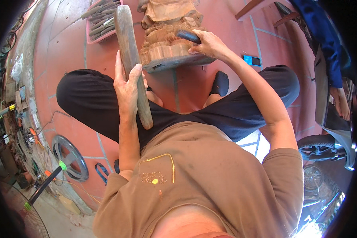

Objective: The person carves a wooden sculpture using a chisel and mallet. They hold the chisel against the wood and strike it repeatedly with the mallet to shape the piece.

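Note:
A long, worn wooden club stands tilted in my left hand, its thick end up and its thin end by my lap. The fingers are wrapped round it. In front of me a carved wooden figure lies on the floor, its flat base toward me. My right hand is closed on a dark, rounded tool against the carving near its base. The tool's working end cannot be made out, and its kind is unclear.
A pink basket of chisel-like tools sits at the far left. A blue phone lies on the tiles to the right. A fan stands at the left. A motorbike wheel and another person's hand are at the right.

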Motion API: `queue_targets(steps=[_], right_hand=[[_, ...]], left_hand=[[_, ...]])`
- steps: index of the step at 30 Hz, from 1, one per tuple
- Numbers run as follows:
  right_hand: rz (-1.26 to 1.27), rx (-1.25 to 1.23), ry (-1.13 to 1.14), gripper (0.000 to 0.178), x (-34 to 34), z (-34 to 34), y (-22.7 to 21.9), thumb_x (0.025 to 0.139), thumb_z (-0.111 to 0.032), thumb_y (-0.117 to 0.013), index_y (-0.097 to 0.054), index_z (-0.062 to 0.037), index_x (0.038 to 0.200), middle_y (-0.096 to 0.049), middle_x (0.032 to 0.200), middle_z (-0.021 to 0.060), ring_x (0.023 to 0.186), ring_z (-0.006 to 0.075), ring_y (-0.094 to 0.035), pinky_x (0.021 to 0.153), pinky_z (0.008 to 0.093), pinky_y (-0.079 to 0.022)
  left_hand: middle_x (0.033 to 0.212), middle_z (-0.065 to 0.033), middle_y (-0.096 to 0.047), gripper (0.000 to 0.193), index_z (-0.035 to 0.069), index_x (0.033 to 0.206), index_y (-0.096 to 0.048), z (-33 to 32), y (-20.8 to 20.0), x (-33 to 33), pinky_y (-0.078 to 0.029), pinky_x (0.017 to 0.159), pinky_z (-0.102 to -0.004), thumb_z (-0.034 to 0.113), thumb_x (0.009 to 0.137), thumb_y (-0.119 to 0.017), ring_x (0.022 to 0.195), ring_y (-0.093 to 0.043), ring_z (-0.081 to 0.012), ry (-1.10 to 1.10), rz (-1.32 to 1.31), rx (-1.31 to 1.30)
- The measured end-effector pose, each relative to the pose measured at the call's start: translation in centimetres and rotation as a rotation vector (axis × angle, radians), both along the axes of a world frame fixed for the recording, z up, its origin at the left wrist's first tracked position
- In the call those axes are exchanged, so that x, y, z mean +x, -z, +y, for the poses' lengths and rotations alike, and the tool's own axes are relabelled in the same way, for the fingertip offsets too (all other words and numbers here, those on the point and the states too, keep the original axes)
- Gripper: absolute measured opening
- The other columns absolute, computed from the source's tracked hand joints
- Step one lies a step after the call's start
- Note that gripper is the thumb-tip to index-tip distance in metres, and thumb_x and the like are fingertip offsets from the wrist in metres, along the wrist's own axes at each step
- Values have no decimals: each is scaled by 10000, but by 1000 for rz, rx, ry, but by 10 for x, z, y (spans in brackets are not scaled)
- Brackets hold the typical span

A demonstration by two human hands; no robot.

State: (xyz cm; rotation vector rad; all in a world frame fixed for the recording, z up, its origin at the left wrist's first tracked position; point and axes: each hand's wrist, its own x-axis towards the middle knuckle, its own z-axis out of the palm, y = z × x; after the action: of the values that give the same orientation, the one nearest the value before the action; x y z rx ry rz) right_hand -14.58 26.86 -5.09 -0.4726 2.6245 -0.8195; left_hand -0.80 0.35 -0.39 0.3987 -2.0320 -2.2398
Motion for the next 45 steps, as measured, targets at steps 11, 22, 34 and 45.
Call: queue_targets(steps=[11,22,34,45], right_hand=[[-23,16,-51,352,-5,-6,-7,741,-164,-729,-592,-26,1034,-636,891,165,874,310,-636,797,446,-489],[-276,-418,216,378,-22,28,-19,991,-368,-648,-578,-92,1238,-567,888,-9,812,98,-572,715,273,-457],[-289,-810,95,371,-9,-12,-22,1022,-244,-668,-532,-60,1315,-640,1132,60,1064,153,-671,992,355,-535],[-96,-590,-174,288,-15,-27,-22,985,-190,-667,-560,-45,1209,-637,937,60,924,153,-602,847,358,-485]], left_hand=[[772,-46,-600,722,67,1618,-272,-6,-1,6,-483,510,-225,153,1003,-641,584,-573,-94,-31,-18,-23],[796,-46,-594,730,49,1611,-275,-8,-2,8,-493,522,-228,164,998,-653,620,-580,-93,-28,-4,5],[795,-46,-597,731,73,1619,-268,-4,2,4,-504,528,-231,149,1000,-648,621,-581,-91,-10,-4,21],[792,-49,-600,730,73,1620,-265,-2,5,1,-498,527,-235,156,1003,-645,614,-587,-103,-9,-19,1]])
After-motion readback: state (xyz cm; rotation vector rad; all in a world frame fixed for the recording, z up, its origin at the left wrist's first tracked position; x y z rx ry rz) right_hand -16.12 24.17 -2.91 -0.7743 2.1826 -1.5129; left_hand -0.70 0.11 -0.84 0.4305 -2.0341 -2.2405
